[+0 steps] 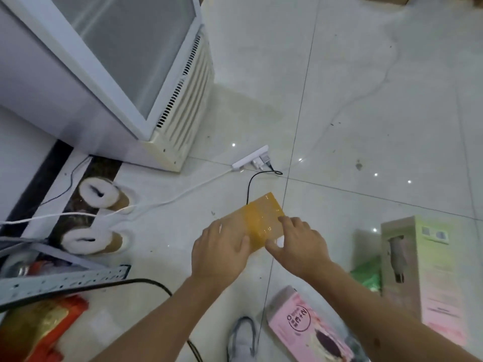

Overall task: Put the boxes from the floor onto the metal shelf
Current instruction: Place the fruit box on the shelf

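A tape-wrapped yellow box (261, 218) was held above the tiled floor (366, 113) by both hands, the left hand (218, 250) curled round its near-left edge and the right hand (296, 244) gripping its right end. A pink box (308, 327) and a tall pale box (423, 273) were seen lying on the floor beside the right forearm.

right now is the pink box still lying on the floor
Yes, the pink box lies flat on the floor tiles near the person's shoe, while both hands are on the yellow-taped box further ahead.
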